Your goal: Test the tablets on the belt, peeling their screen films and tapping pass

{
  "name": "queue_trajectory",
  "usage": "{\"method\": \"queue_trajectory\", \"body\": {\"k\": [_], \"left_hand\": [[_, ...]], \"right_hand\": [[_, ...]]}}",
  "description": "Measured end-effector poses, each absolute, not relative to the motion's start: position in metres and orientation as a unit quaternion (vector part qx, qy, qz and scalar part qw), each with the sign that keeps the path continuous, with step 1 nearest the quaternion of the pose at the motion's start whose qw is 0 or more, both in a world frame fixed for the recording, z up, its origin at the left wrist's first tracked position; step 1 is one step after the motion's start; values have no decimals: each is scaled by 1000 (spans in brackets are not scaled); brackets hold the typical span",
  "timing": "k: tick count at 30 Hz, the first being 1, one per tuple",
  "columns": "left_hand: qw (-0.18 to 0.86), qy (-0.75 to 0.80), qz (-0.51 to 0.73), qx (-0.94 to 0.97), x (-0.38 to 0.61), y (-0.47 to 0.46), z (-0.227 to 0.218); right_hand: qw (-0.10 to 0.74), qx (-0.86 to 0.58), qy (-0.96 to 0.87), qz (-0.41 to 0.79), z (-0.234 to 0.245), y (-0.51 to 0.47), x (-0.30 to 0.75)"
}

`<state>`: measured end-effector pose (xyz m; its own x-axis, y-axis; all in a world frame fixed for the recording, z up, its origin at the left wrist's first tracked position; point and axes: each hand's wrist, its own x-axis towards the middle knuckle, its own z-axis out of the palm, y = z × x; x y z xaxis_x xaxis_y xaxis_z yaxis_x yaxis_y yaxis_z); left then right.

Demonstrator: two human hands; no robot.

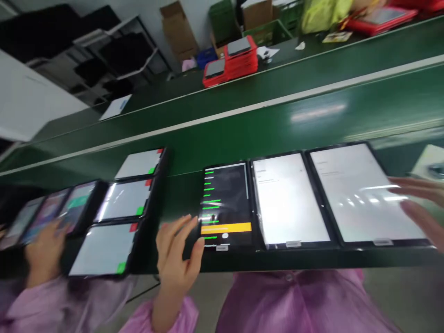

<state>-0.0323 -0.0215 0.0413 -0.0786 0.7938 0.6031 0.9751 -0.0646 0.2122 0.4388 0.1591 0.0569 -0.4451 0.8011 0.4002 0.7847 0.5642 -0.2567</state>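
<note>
Three tablets lie side by side at the near edge of the green bench. The left one is a dark-screen tablet with green lines and a yellow bar. The middle tablet and the right tablet show white screens. My left hand is at the dark tablet's lower left corner, fingers spread and thumb touching the corner. My right hand is blurred, with its fingers stretched flat over the right tablet's right edge.
Further left lie several more lit tablets, and another person's hand in a pink sleeve rests on them. A green conveyor belt runs behind. Red trays with devices and cardboard boxes stand beyond it.
</note>
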Motion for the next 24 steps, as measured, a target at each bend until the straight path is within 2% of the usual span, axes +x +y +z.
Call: {"method": "queue_trajectory", "body": {"k": [2, 5, 9, 12, 16, 19, 24], "left_hand": [[134, -649, -292, -689, -27, 4, 52], [81, -617, -212, -753, -9, 53, 65], [-77, -544, -113, -827, 27, 122, 76], [-166, -488, -85, -853, 57, 162, 82], [-197, -452, -80, -866, 93, 187, 81], [-210, -449, -81, -865, 102, 188, 81], [-194, -530, -132, -815, 48, 171, 94]], "right_hand": [[252, -426, -869, -3, 68, 179, 431], [212, -431, -877, -31, 68, 211, 428], [175, -470, -864, -44, 58, 231, 443], [162, -477, -863, -42, 52, 237, 454], [154, -470, -868, -48, 50, 240, 456], [189, -421, -885, -66, 56, 238, 447], [242, -320, -912, -82, 61, 223, 432]]}}
